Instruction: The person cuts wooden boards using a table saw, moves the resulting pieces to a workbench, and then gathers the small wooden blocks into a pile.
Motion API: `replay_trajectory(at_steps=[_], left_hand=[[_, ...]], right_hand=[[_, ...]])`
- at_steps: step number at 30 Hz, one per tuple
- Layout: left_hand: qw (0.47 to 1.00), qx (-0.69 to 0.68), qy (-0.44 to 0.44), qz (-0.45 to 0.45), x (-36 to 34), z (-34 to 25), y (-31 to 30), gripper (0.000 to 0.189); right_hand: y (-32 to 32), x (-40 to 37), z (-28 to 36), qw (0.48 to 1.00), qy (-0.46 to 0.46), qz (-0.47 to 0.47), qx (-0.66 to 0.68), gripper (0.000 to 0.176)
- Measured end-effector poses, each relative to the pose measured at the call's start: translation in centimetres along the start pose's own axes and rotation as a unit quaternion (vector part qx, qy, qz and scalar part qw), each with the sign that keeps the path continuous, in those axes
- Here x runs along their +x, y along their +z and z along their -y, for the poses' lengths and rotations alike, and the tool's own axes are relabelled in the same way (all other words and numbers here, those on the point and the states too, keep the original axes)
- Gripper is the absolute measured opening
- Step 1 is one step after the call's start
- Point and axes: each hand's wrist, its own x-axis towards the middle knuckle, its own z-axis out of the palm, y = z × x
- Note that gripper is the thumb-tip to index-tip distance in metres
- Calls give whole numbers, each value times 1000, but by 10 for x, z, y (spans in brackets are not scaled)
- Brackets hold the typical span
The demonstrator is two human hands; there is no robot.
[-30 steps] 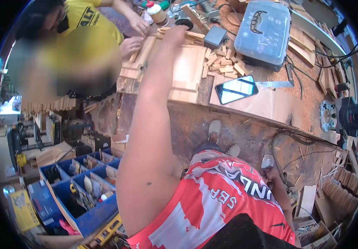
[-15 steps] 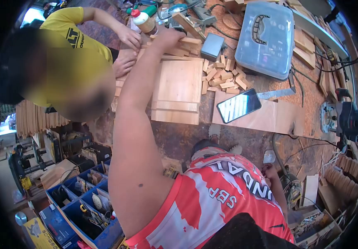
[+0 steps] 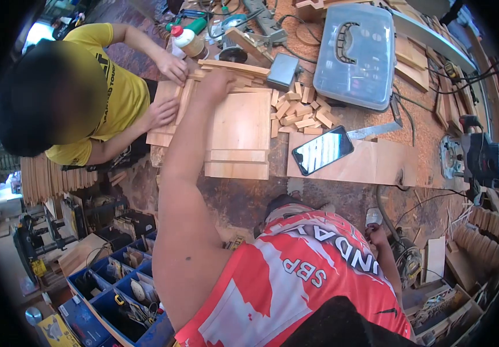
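My left arm reaches across the bench, and my left hand (image 3: 217, 84) is over the thin wooden strips (image 3: 235, 68) beside a flat wooden panel (image 3: 239, 124). Its fingers are curled downward, and what they grip is hidden. Low on the right, my right hand (image 3: 377, 233) is at my side with bent fingers, close to a small clear plastic item (image 3: 373, 217). Whether it holds that item cannot be made out. Opposite my left hand, a co-worker in a yellow shirt (image 3: 127, 87) rests both hands on wooden boards (image 3: 165, 132).
Small wood blocks (image 3: 301, 110) lie heaped beside a metal box (image 3: 283, 72). A phone (image 3: 323, 150) rests on a board (image 3: 370, 165). Nearby are a clear toolbox (image 3: 356, 58), a metal square (image 3: 376, 129), a red-capped bottle (image 3: 188, 41), a power tool (image 3: 480, 156) and a blue divided crate (image 3: 108, 301).
My left hand has drawn back from the far strips toward the panel. The co-worker's hands have moved apart, one now lying nearer on the boards. My view has shifted slightly.
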Motion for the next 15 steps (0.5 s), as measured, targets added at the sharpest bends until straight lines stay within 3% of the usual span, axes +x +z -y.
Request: replay_trajectory(at_steps=[3, 7, 11, 13, 15], left_hand=[[998, -27, -32, -54, -10, -9, 8, 22], [994, -52, -3, -101, -4, -30, 4, 25], [974, -115, 77, -179, -11, -137, -42, 19], [959, -195, 41, -202, -25, -194, -38, 15], [943, -247, 61, -215, -42, -254, -25, 12]], right_hand=[[-6, 4, -9, 998, 15, 28, -51, 26], [-18, 24, -48, 991, -40, -40, -121, 17], [-30, 15, -50, 995, -32, -36, -83, 25], [-34, 1, -43, 999, -20, -43, 12, 31], [-40, -2, -48, 999, -1, -39, 8, 33]])
